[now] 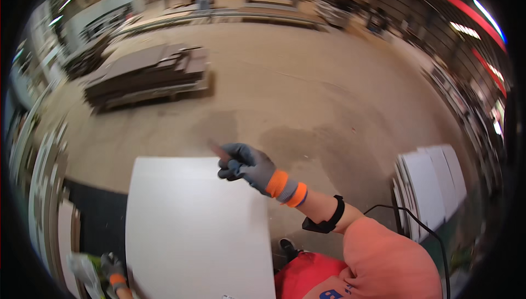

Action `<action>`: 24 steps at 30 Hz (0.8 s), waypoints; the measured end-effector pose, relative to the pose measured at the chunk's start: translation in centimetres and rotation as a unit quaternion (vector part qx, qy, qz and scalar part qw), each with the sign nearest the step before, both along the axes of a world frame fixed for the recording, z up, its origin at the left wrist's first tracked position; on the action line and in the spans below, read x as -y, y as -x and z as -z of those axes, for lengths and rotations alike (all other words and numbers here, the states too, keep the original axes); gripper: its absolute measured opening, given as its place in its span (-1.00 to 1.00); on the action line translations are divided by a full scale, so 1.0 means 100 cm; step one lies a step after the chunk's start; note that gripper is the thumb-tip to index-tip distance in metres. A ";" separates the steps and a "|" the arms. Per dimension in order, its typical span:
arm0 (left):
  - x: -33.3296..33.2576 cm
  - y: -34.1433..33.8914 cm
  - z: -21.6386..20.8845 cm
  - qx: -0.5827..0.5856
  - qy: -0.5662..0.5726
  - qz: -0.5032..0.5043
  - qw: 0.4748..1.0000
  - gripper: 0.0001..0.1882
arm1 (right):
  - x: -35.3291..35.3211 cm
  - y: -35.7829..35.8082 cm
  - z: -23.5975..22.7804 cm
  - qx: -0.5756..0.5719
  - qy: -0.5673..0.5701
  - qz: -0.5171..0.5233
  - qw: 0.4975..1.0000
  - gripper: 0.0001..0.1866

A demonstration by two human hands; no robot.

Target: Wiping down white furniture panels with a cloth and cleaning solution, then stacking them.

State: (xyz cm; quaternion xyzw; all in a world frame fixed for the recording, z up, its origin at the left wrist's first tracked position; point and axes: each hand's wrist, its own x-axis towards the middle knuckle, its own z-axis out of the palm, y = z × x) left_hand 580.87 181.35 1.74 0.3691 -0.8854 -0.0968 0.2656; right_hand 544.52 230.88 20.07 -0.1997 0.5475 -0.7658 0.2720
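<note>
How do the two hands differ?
The right hand is by the far right corner of the board; the left hand, by its left side. The right curls around a thin brown thing; the left is beside clear plastic, its grip unclear. Both wear gray gloves with orange bands.

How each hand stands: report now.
Left hand: beside the clear plastic bag; open or closed, cannot tell.
Right hand: closed, apparently on a slim brownish thing.

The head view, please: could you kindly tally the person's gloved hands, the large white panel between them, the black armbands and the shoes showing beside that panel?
Gloved hands: 2 (left hand, right hand)
Large white panel: 1
Black armband: 1
Dark shoe: 1
Total: 5
</note>
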 end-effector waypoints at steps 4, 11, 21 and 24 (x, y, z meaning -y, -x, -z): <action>-0.064 0.088 -0.076 -0.159 -0.097 0.147 0.971 -0.79 | -0.110 -0.008 0.000 0.008 -0.016 0.094 0.995 -0.51; -0.381 0.216 -0.165 -0.084 -0.403 0.434 0.801 -0.52 | -0.293 -0.060 -0.004 0.028 -0.020 0.213 0.976 -0.42; -0.905 0.322 -0.216 0.126 -0.701 0.448 0.541 -0.72 | -0.569 -0.126 -0.028 -0.021 -0.178 0.348 0.920 -0.51; -0.973 0.336 -0.211 0.158 -0.694 0.496 0.498 -0.79 | -0.625 -0.133 -0.023 -0.021 -0.152 0.394 0.906 -0.52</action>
